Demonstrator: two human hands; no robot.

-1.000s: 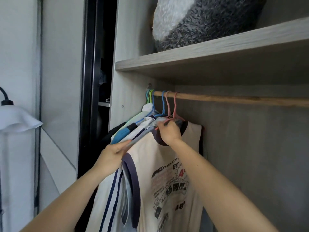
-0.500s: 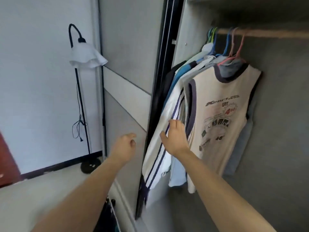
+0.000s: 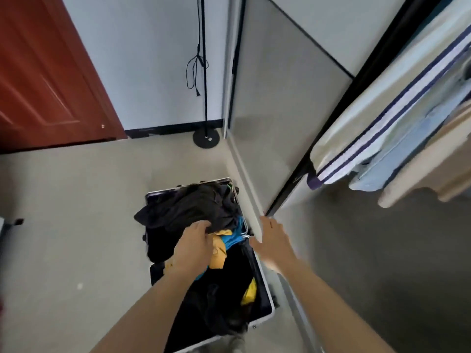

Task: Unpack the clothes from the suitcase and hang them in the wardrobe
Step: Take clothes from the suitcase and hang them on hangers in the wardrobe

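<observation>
An open black suitcase with a silver rim (image 3: 265,289) lies on the floor below me, beside the wardrobe's sliding door. A crumpled dark garment (image 3: 188,210) is piled at its far end, with yellow cloth (image 3: 218,254) and blue cloth (image 3: 230,238) under it. My left hand (image 3: 195,243) reaches into the case, its fingers curled into the near edge of the dark garment. My right hand (image 3: 274,240) hovers with spread fingers over the suitcase's right rim and holds nothing. Hung clothes (image 3: 382,110), cream with navy stripes and pale blue, dangle in the wardrobe at the upper right.
The grey sliding wardrobe door (image 3: 280,85) stands right of the suitcase, its bottom track running along the case. A floor lamp's round base (image 3: 206,138) and cord sit by the wall behind. A red door (image 3: 46,72) fills the upper left. Beige floor surrounds the case.
My view swung down from the wardrobe rail to the floor. Both hands left the hung shirts and dropped to the suitcase, the left one landing on the dark garment.
</observation>
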